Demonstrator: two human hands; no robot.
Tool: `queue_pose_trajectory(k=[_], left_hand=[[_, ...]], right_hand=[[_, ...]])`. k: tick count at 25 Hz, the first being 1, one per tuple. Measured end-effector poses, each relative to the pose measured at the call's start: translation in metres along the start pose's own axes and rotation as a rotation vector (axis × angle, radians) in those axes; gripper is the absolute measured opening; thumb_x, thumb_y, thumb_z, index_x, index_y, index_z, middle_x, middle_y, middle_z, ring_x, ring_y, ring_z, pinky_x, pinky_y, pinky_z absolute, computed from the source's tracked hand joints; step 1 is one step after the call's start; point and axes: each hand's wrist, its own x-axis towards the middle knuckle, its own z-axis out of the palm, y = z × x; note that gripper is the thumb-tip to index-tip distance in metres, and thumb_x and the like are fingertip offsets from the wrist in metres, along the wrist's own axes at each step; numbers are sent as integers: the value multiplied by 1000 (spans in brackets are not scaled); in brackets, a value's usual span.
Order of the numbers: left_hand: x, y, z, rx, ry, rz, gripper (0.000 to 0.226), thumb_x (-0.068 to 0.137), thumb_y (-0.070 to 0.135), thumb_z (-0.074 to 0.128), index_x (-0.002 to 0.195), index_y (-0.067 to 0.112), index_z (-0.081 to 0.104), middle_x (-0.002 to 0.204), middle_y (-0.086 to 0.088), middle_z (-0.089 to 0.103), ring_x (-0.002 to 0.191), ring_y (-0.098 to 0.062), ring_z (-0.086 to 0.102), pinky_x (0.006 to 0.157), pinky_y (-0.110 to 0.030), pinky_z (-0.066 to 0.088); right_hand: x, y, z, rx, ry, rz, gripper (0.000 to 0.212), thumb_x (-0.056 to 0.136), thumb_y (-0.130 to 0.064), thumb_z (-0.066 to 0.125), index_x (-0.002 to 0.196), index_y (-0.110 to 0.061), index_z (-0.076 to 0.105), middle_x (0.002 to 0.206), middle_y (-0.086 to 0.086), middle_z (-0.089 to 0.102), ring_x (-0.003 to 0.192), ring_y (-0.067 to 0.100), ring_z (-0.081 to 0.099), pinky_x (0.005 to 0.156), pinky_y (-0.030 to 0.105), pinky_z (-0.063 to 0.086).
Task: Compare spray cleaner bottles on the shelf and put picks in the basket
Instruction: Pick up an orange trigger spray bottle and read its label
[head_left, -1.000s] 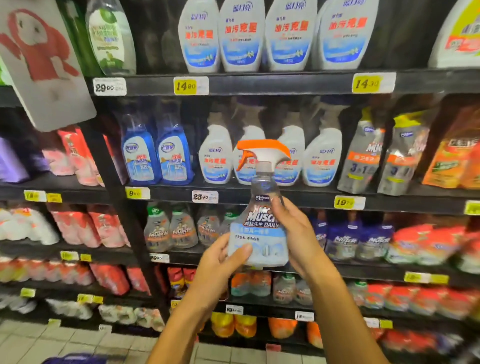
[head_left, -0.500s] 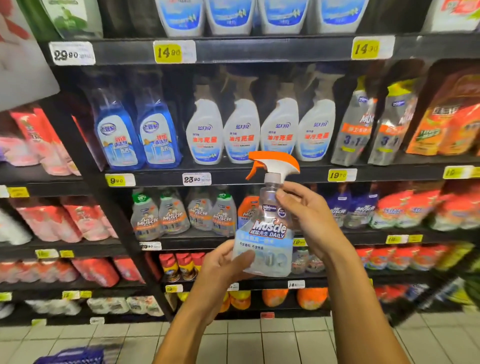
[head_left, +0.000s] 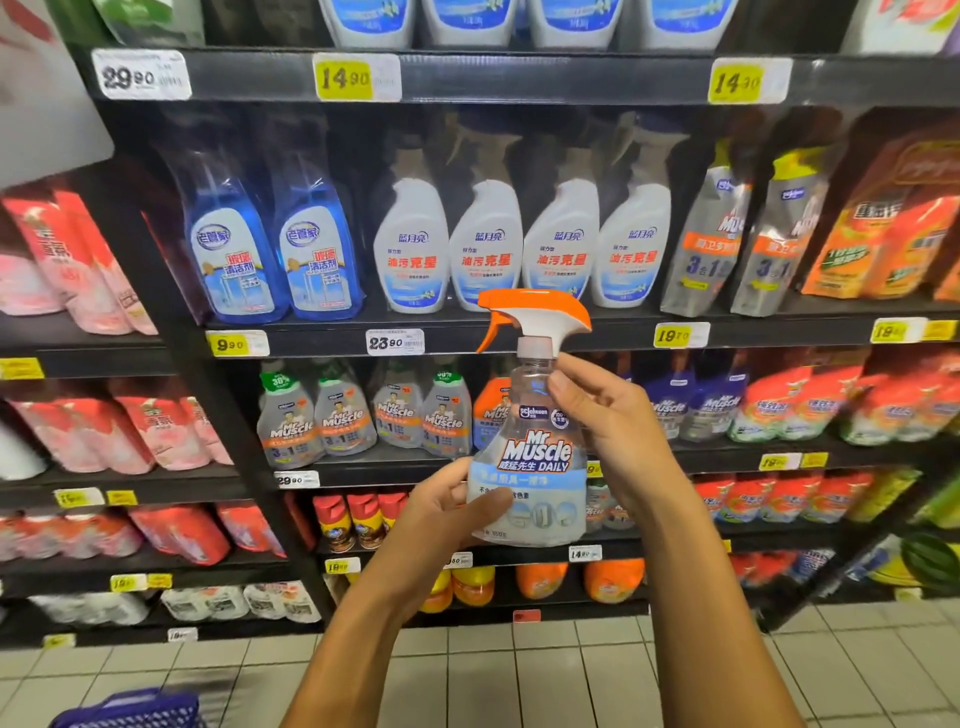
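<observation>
Shop aisle here: tall black shelving (head_left: 519, 78) fills the far view, rows stacked top to bottom, with yellow and white price tags (head_left: 343, 78) clipped along the edges. Pale square floor tiles (head_left: 519, 686) run underneath. Lighting's bright and even.

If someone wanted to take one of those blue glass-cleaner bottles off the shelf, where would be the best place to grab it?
Probably the narrow neck of the blue glass-cleaner spray bottle, approached from the open front of the black shelf. It stands upright, its wide body close beside its twin and near the white spray bottle, leaving little room for fingers at the sides. The neck is slimmer, though blurred here.
</observation>
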Motion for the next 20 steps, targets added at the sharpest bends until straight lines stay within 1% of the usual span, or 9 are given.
queue_pose_trajectory(k=[2,4,5,6,8,9,13,17,20], left_hand=[[-3,0,-1,2,37,21,38,83,33,72,120,27,66,118,-9,71,111,-28,67,93,-41,53],[-8,1,-3,-6,68,48,40,80,30,74,120,26,66,116,-8,72,109,-27,68,88,-35,56],[-9,1,-4,-8,80,58,43,79,28,75,120,24,66,116,-8,72,109,-27,68,88,-34,57],[-11,0,-5,-6,89,62,45,77,26,77,120,23,66,116,-8,72,109,-26,68,89,-35,56],[-14,-2,-5,-11,97,57,46,76,26,78,120,22,66,116,-7,73,110,-25,68,88,-33,57],[-15,-3,-6,-17,93,52,48,75,28,78,121,21,65,116,-7,72,110,-26,68,88,-33,57],[-18,-3,-13,-27,64,52,47,77,31,79,121,22,65,117,-8,72,110,-26,67,86,-32,56],[-19,-2,-18,-36,30,66,45,76,32,78,119,26,67,120,-8,71,113,-27,66,88,-33,56],[-18,-2,-21,-37,2,97,46,77,25,78,122,23,66,120,-10,70,113,-28,66,88,-32,56]], right_hand=[[-4,-2,5,-7,-13,1,46,86,-24,66,128,-7,62,112,10,74,102,24,71,82,32,58],[-7,-6,10,3,-27,-11,42,84,-32,67,120,-11,65,106,6,76,96,21,73,74,29,58],[-8,-8,13,11,-18,-25,39,84,-36,68,115,-13,68,105,7,76,95,22,73,74,30,58],[-8,-10,17,18,2,-42,36,82,-41,71,109,-16,71,104,8,76,96,25,73,77,34,58],[-8,-12,23,11,39,-60,39,76,-47,74,102,-18,73,104,10,76,98,29,72,83,43,58],[-9,-12,25,14,48,-62,42,72,-49,76,101,-18,74,104,11,76,98,29,72,84,44,57],[-10,-13,31,40,25,-80,53,63,-58,84,99,-21,76,104,10,76,97,28,73,78,35,58],[-9,-16,34,41,-11,-94,58,58,-60,86,99,-21,77,106,11,76,100,29,72,82,37,58],[-10,-19,34,71,-62,-114,57,57,-59,87,99,-22,78,104,8,76,99,26,72,80,32,57]])
